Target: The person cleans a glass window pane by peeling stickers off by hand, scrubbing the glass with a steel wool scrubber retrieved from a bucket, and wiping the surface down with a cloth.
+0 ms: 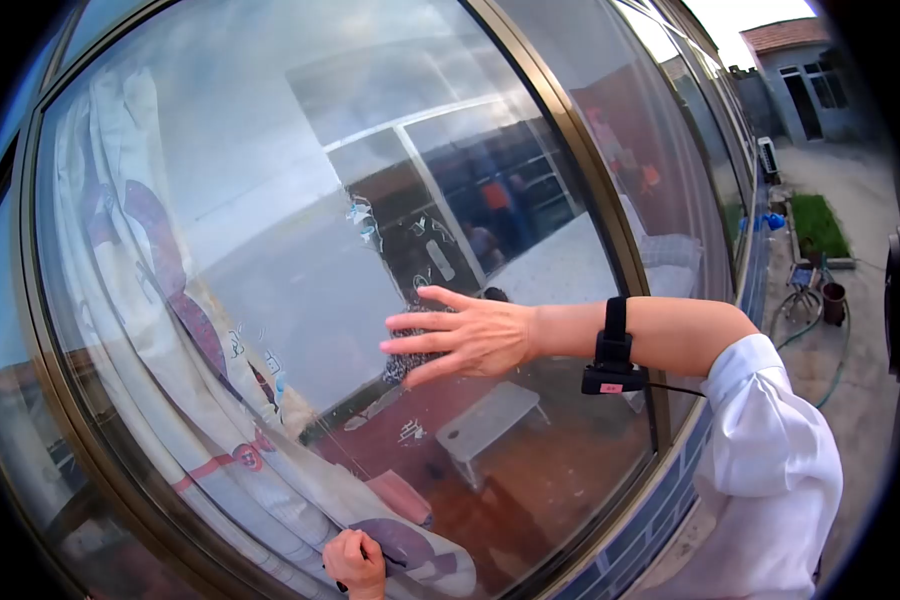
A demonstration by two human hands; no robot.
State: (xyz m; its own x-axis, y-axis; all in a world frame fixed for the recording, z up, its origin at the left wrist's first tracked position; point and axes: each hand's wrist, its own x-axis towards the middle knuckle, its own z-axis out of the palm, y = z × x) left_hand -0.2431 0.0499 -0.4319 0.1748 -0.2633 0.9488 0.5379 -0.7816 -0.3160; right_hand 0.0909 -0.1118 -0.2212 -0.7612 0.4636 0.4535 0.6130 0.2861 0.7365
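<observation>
My right hand [465,338] is spread flat against the large window pane [270,110], with the fingers pointing left. Beneath its palm and fingers sits a dark grey, speckled scouring pad [417,352], pressed to the glass and partly covered by the hand. Scraps of torn sticker [365,218] cling to the pane above it. Low in the view, my left hand [355,562] is closed in a fist close to the glass. Small dark bits show at its fingers, but what it grips is hidden.
A brown metal frame [580,150] borders the pane. Behind the glass are a pale patterned curtain [120,230] and a small white table [490,425]. To the right lie a paved yard, a grass patch [818,225], a bucket [833,300] and a green hose [838,375].
</observation>
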